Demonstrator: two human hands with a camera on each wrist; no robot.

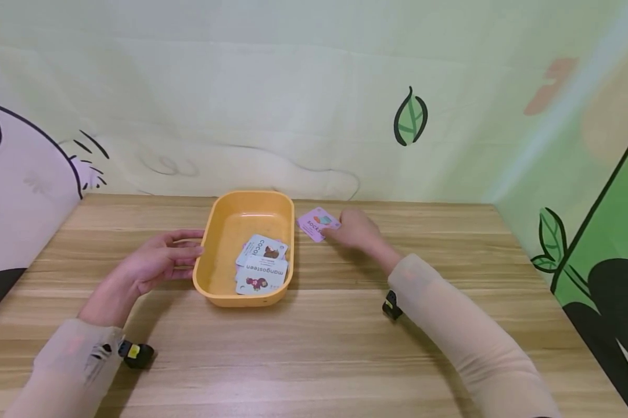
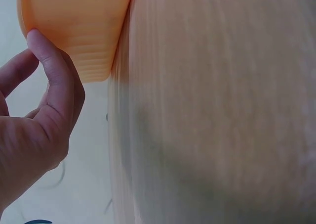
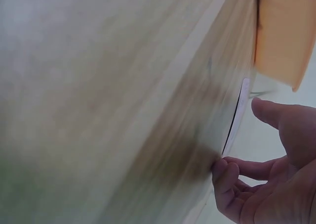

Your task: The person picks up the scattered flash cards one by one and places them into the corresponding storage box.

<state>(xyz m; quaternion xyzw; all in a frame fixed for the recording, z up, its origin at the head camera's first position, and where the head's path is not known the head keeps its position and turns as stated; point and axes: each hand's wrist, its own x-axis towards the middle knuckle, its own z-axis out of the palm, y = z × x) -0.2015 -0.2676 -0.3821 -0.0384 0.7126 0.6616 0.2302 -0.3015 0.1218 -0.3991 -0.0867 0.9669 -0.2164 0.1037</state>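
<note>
In the head view a yellow-orange plastic tray (image 1: 203, 278) stands on the wooden table, with several picture cards lying in its near right part. A "mangosteen" card (image 1: 272, 268) overlaps a "coconut" card (image 1: 251, 247). My left hand (image 1: 159, 261) is at the tray's left side, fingers extended and fingertips touching the outside by the rim. To the tray's right lies a purple "socks" card (image 1: 314, 220). My right hand (image 1: 358, 229) reaches its near right corner. In the right wrist view fingertips (image 3: 224, 167) meet the card's edge, while the thumb stands apart from them.
The wooden table (image 1: 334, 348) ends at a pale printed cloth backdrop (image 1: 293, 116) close behind the tray. Small black cameras sit at both wrists, the left one (image 1: 137, 354) and the right one (image 1: 392, 305).
</note>
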